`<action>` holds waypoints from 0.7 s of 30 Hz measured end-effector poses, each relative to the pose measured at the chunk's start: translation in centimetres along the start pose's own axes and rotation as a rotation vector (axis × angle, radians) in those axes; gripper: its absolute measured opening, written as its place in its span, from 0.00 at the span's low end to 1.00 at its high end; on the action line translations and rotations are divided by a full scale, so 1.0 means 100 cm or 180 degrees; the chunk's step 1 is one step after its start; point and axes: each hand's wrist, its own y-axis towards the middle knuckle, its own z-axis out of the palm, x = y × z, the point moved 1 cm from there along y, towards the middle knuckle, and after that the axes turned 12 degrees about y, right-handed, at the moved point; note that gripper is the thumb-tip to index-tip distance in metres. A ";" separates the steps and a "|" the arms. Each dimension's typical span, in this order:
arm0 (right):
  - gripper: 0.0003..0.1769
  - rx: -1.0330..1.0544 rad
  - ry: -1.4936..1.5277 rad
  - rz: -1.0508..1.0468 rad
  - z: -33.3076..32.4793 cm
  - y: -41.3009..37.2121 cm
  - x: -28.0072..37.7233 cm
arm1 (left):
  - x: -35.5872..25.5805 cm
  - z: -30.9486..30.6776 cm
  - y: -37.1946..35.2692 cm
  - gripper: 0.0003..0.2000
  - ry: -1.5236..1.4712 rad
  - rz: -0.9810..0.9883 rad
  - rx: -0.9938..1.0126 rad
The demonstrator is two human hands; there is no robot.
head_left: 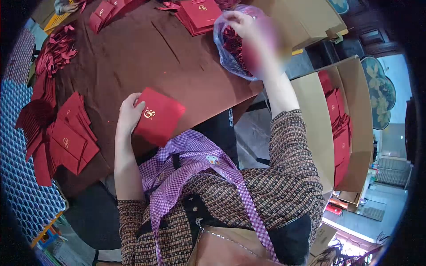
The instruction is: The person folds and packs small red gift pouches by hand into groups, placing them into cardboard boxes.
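My left hand (130, 113) grips a flat red paper gift bag (160, 116) with a gold emblem by its left side, thumb on the front face, over the table's near edge. At the table's far right corner, my right hand (238, 23) is at the mouth of a clear plastic bag (225, 56). Its fingers are bent and pressed together; whatever is between them is hidden. Inside the plastic bag are dark red pieces (232, 42), too bunched to name. A blurred patch covers part of the right wrist and the bag's right side.
Flat red gift bags (69, 139) lie in a pile on the left of the brown-covered table (133, 57), near dark red ribbons (57, 52). More red bags (200, 17) sit at the far edge. On the right, a cardboard box (358, 146) holds red bags. Another person's hand (66, 6) shows top left.
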 end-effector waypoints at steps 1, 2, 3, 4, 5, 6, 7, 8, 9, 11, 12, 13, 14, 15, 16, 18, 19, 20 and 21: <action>0.11 -0.0044 -0.0514 0.0024 0.000 -0.006 0.017 | 0.000 0.000 -0.001 0.13 -0.0273 -0.0033 0.0015; 0.11 -0.0028 -0.0517 0.0018 0.001 -0.007 0.014 | 0.000 0.000 -0.001 0.13 -0.0285 -0.0042 0.0008; 0.10 0.0131 -0.0739 -0.0128 0.003 -0.009 0.006 | 0.000 -0.001 0.000 0.13 -0.0191 0.0030 0.0025; 0.10 0.0287 -0.0958 -0.0281 0.005 -0.011 0.001 | -0.001 -0.002 0.000 0.13 -0.0096 0.0104 0.0038; 0.11 0.0568 -0.1356 -0.0548 0.007 -0.010 -0.005 | -0.003 -0.003 -0.001 0.13 -0.0104 0.0093 0.0027; 0.11 0.0580 -0.1354 -0.0551 0.011 -0.012 -0.003 | -0.006 -0.004 -0.002 0.13 -0.0224 0.0022 0.0082; 0.11 0.0890 -0.1917 -0.0645 0.017 -0.017 -0.001 | -0.008 -0.004 -0.003 0.13 -0.0342 -0.0043 0.0139; 0.11 0.1199 -0.2480 -0.0741 0.023 -0.021 0.000 | -0.007 -0.003 -0.003 0.13 -0.0345 -0.0045 0.0136; 0.11 0.1226 -0.2639 -0.0661 0.030 -0.028 0.001 | -0.005 -0.002 -0.003 0.13 -0.0243 0.0001 0.0056; 0.11 0.1342 -0.2724 -0.0477 0.040 -0.034 0.003 | -0.001 -0.001 -0.002 0.12 -0.0136 0.0034 -0.0040; 0.11 0.1454 -0.2814 -0.0277 0.044 -0.035 0.004 | -0.001 0.000 -0.001 0.12 -0.0154 0.0005 -0.0046; 0.09 0.1539 -0.2984 -0.0330 0.045 -0.033 0.005 | 0.000 0.000 0.000 0.12 -0.0172 -0.0024 -0.0048; 0.09 0.1541 -0.2974 -0.0330 0.046 -0.035 0.005 | 0.001 -0.001 -0.001 0.12 -0.0165 -0.0031 -0.0048; 0.08 0.1354 -0.2949 -0.0414 0.046 -0.037 0.006 | 0.001 -0.002 -0.001 0.12 -0.0244 0.0011 0.0003; 0.08 0.1169 -0.2924 -0.0498 0.045 -0.038 0.006 | 0.001 -0.002 -0.001 0.12 -0.0326 0.0053 0.0054; 0.07 0.1158 -0.2718 -0.0429 0.044 -0.042 0.003 | 0.001 -0.001 0.000 0.13 -0.0304 0.0038 0.0052; 0.06 0.1144 -0.2518 -0.0354 0.044 -0.044 0.002 | 0.002 0.000 0.001 0.13 -0.0284 0.0029 0.0055; 0.06 0.1147 -0.2522 -0.0352 0.046 -0.048 0.002 | 0.004 0.001 0.001 0.13 -0.0288 0.0029 0.0059; 0.06 0.0932 -0.2272 -0.0585 0.050 -0.055 0.009 | 0.006 0.001 0.002 0.13 -0.0241 0.0063 0.0013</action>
